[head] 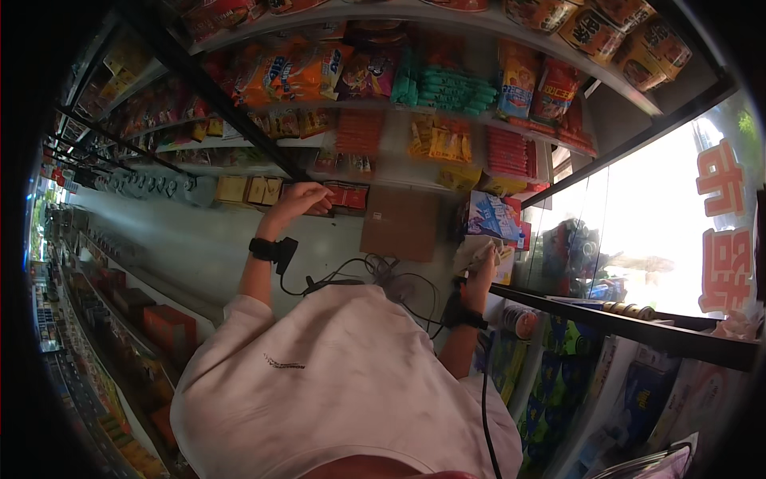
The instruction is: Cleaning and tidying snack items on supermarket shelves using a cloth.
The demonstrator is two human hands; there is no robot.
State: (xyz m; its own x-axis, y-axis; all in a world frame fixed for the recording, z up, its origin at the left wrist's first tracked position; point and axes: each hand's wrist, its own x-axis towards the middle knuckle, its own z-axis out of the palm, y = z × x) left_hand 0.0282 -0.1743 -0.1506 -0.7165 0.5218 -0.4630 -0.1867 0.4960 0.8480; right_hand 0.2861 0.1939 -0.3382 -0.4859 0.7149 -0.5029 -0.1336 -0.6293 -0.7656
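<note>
On the left, my left hand (302, 197) is raised over the floor with its fingers loosely bent and nothing visible in it. Below it in the picture, a black band (272, 250) with a small device circles that wrist. My right hand (483, 272) grips a crumpled pale cloth (474, 251); its fingers are partly hidden. A blue and white printed carton (494, 214) stands just beyond the cloth. Between my hands, a flat brown cardboard box (400, 221) lies at the foot of the snack shelves. Red boxes (348, 196) sit beside my left hand.
Snack shelves (383, 108) run across the front, with bagged goods and instant noodle tubs (652, 54). Black cables (383, 269) loop over the pale floor (197, 239) near me. A glass window (634, 221) is at the right, above a dark rail (598, 314). More shelving (119, 317) lines the left.
</note>
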